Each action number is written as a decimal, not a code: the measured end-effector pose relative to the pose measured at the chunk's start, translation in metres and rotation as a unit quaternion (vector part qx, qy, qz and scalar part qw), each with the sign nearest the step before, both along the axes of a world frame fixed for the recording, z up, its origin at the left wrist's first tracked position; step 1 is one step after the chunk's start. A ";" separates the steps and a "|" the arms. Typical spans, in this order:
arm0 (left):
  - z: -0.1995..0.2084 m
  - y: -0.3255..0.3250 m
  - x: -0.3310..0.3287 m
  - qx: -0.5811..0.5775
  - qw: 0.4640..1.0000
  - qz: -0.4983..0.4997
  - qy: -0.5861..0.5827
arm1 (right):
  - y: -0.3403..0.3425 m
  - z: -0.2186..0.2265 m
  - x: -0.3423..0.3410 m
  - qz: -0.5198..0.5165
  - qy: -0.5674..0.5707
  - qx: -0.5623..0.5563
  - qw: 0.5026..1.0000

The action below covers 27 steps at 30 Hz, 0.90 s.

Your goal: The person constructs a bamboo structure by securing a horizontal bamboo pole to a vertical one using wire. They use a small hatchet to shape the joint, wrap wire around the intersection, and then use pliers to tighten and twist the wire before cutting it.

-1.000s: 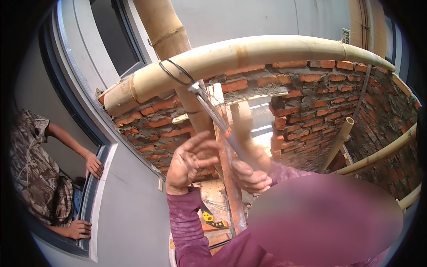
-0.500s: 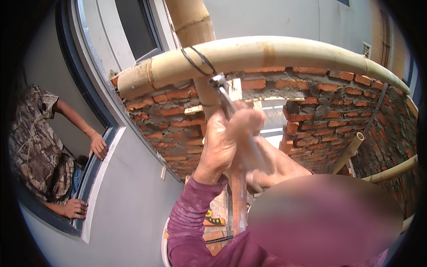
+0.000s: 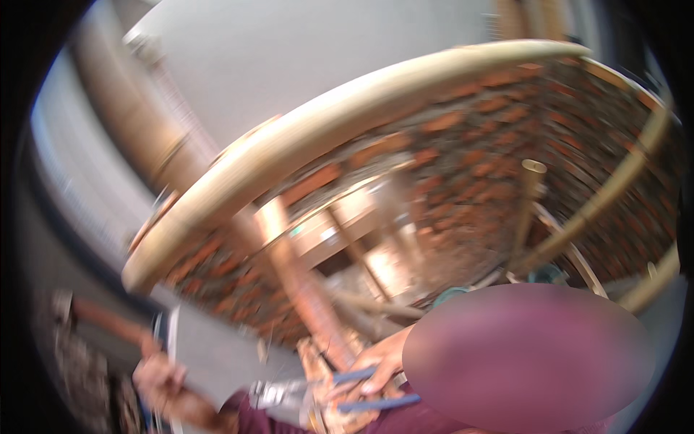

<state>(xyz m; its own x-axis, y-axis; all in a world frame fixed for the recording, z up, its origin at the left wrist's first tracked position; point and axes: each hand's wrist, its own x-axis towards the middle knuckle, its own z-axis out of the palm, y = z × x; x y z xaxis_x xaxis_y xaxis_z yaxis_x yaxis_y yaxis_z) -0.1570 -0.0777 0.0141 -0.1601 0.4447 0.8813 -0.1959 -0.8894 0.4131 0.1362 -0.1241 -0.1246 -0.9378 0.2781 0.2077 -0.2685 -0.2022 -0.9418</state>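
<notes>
My right hand [image 3: 372,365] grips a pair of pliers with blue handles [image 3: 379,403], low in the head view. The handles stand apart, and the metal jaws [image 3: 271,394] point left toward my left sleeve. My left hand [image 3: 163,383] reaches out to the lower left, close to another person's forearm [image 3: 112,318] by the window. Motion smears its fingers, so I cannot tell what it holds. Above my hands, a thick bamboo pole [image 3: 361,98] runs across in front of a brick wall [image 3: 470,155].
An upright bamboo pole [image 3: 137,108] stands at the upper left, beside the grey wall. More bamboo poles [image 3: 603,199] and a cut bamboo end [image 3: 533,168] are at the right. Below the wall opening lies a cluttered lower level with a greenish bucket [image 3: 452,295].
The view has swung and blurred. My hands have come apart and left the wire tie on the bamboo. The pliers are lower, and my left hand has moved toward the other person.
</notes>
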 end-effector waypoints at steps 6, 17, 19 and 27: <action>0.063 -0.028 0.141 -0.030 0.913 -0.241 0.326 | 0.008 -0.022 0.062 0.082 0.159 -0.088 0.980; -0.012 0.062 0.454 -0.231 0.760 -0.541 0.278 | -0.093 -0.109 0.248 -0.332 -0.040 0.029 0.942; -0.008 0.075 0.498 -0.196 0.764 -0.583 0.194 | -0.116 -0.133 0.276 -0.407 -0.153 0.048 0.899; 0.029 0.050 0.565 -0.109 0.851 -0.512 -0.042 | -0.175 -0.248 0.338 -0.584 -0.333 -0.260 0.693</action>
<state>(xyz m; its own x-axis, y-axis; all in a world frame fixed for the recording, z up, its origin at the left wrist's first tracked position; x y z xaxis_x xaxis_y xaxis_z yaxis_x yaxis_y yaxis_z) 0.4084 -0.0281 0.0432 0.3515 0.5395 0.7651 -0.8593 -0.1383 0.4924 0.4738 -0.2989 -0.3731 0.1521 0.8030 -0.5763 -0.0751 -0.5720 -0.8168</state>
